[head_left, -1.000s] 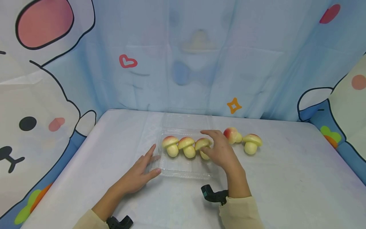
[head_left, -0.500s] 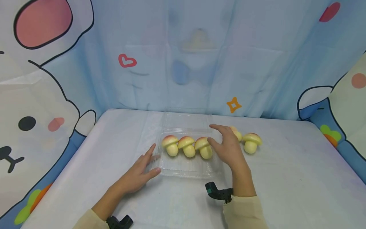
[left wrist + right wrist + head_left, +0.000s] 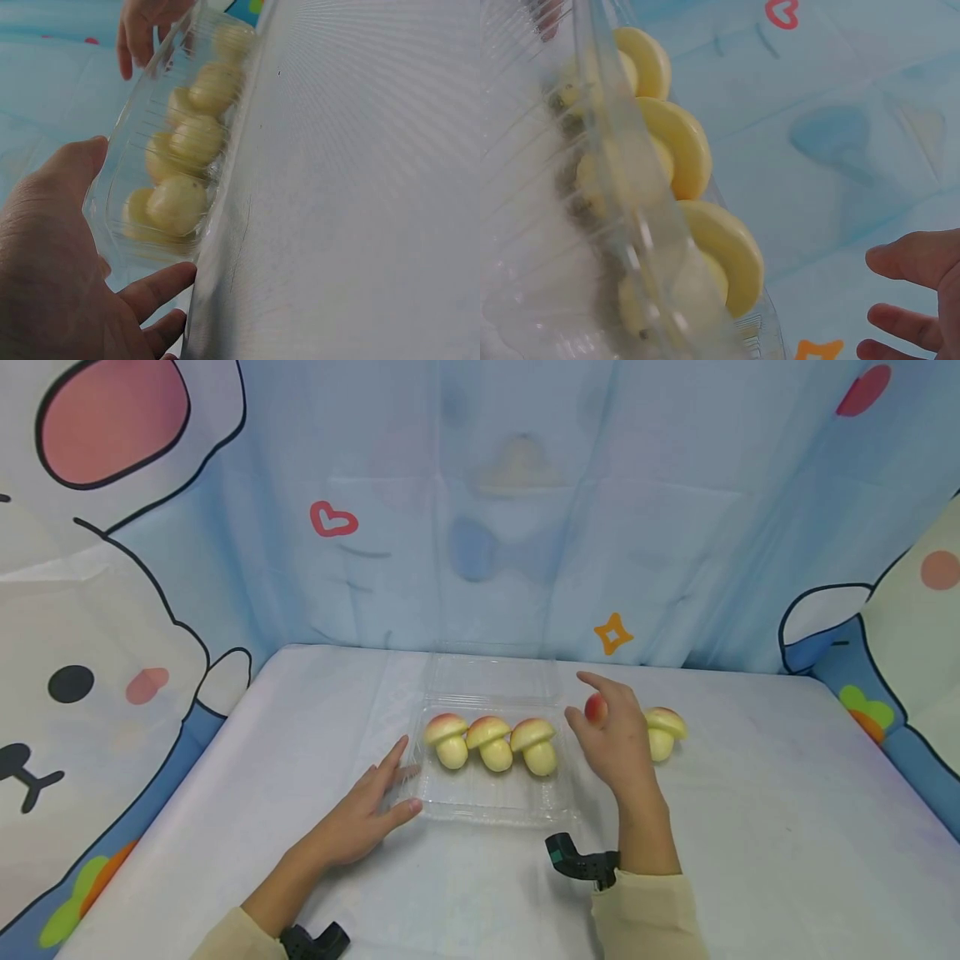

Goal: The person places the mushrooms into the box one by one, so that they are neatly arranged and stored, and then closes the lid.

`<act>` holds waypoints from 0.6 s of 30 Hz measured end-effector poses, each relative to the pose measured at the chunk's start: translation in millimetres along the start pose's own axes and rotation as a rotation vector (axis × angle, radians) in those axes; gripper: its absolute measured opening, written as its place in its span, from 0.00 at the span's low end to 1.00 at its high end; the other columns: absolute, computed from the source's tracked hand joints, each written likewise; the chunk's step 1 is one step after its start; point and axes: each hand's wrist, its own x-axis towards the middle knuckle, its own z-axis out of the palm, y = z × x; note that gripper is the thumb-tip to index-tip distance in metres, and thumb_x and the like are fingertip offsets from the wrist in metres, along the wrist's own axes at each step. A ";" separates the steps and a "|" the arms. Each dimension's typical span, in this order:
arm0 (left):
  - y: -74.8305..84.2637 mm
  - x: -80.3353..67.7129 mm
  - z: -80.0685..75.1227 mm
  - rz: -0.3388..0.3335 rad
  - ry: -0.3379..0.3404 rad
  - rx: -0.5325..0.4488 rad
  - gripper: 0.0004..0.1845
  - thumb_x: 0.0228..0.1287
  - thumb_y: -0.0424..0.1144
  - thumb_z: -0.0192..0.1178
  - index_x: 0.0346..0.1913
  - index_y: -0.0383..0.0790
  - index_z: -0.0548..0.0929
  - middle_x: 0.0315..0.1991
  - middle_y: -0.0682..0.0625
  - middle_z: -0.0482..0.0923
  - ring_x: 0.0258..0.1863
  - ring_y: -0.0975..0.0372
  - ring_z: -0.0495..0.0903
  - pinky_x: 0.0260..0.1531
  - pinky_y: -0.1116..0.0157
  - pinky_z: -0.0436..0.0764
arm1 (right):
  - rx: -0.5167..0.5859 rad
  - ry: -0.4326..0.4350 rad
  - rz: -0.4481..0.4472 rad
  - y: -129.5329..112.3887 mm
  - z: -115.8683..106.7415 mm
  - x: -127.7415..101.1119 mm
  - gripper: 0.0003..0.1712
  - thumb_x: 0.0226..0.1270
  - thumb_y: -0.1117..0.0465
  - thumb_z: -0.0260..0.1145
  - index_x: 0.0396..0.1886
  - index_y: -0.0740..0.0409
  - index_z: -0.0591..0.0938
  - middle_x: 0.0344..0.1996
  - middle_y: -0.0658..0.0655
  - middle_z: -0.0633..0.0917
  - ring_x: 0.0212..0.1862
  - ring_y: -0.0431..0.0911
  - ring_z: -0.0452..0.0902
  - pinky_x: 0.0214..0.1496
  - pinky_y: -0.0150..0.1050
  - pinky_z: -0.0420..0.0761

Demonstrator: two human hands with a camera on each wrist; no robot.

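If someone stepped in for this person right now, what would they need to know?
Left hand: fingers straight, resting against the left edge of the clear tray, steadying it.
Right hand: reaching to the right of the tray, at a red-capped mushroom; a firm grip is not clear.
Done: three mushrooms stand in a row inside the tray.
Left: the mushroom at the right hand and one more mushroom on the table to its right.
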 end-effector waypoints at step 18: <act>-0.5 0.5 0.1 -0.005 -0.001 -0.004 0.47 0.75 0.56 0.57 0.85 0.54 0.41 0.77 0.46 0.69 0.83 0.40 0.45 0.78 0.34 0.42 | 0.068 0.174 0.078 -1.5 -9.5 -0.4 0.30 0.69 0.65 0.67 0.71 0.56 0.77 0.72 0.66 0.71 0.75 0.62 0.64 0.76 0.62 0.65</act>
